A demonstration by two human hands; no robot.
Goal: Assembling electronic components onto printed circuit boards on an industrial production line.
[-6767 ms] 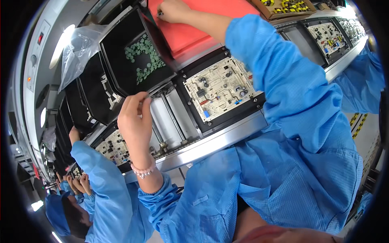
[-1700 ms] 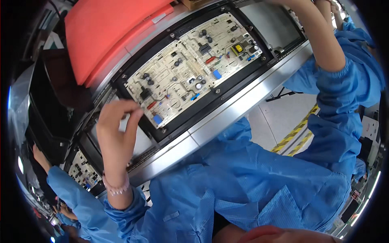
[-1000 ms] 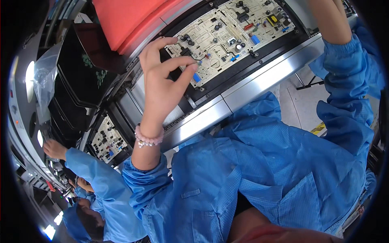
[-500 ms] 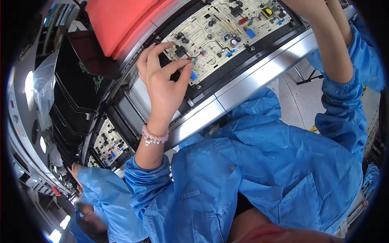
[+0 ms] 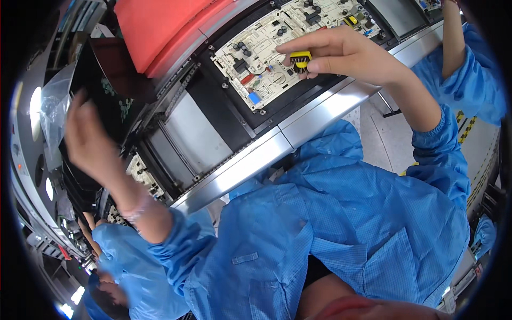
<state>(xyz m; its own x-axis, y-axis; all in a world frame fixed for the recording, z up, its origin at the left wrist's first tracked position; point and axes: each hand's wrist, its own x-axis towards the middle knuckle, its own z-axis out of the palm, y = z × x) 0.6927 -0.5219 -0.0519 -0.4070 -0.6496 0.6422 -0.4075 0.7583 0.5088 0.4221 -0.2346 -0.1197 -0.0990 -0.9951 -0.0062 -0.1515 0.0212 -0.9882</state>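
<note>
My right hand point(image 5: 349, 56) hovers over the middle of a pale circuit board point(image 5: 260, 47), pinching a small yellow-and-black transformer point(image 5: 300, 60). The transformer's metal pins show, and the board lies below it in a black frame. To the left, my left hand point(image 5: 88, 141) is beside the black bins point(image 5: 109, 74), away from the board. It is smeared by motion, so I cannot make out its fingers or anything in them. Near the board's left end sit a blue block part point(image 5: 254, 97) and a red part point(image 5: 247, 79). Another yellow transformer point(image 5: 351, 20) stands toward the far right end.
A metal rail point(image 5: 320, 109) runs along the near side of the line. Beyond the frame lies a large red tray point(image 5: 170, 26). A clear plastic bag point(image 5: 53, 106) hangs by the bins. One co-worker's sleeve point(image 5: 141, 261) is at lower left, another's arm point(image 5: 453, 42) at upper right.
My left hand has left the board's left end and swung left to the black bins. My right hand has come from the upper right to above the board, where the transformer now shows.
</note>
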